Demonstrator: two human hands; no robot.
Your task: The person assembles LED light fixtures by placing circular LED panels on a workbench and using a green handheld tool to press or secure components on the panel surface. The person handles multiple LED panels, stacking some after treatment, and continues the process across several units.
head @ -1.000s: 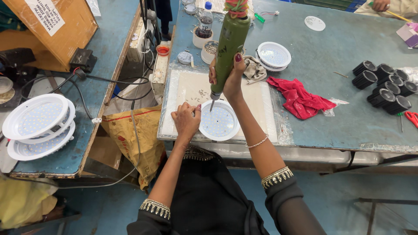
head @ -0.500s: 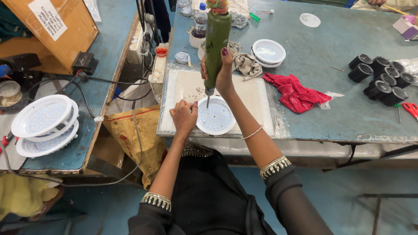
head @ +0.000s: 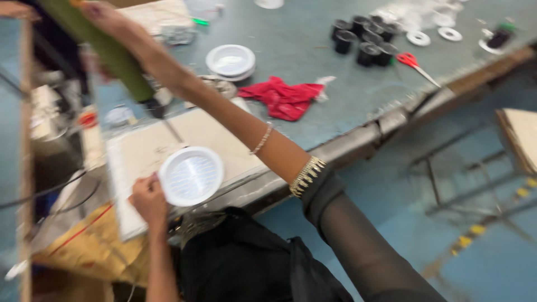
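My left hand (head: 146,198) grips the edge of a round white ribbed disc (head: 191,175) that lies on a white board (head: 168,151) at the table's near edge. My right hand (head: 120,28) is raised at the upper left and holds a green electric screwdriver (head: 98,47), whose dark tip points down over the board, above and left of the disc. The view is blurred and tilted.
A red cloth (head: 282,96) lies on the blue-green table (head: 313,50) beside stacked white discs (head: 230,60). Several black cylindrical housings (head: 361,39), red-handled scissors (head: 414,62) and white rings (head: 418,38) sit at the far right. Cables and a yellow bag (head: 84,246) hang at the left.
The camera has swung right and tilted. The screwdriver has lifted up and left, off the disc. My left hand still holds the disc's edge.
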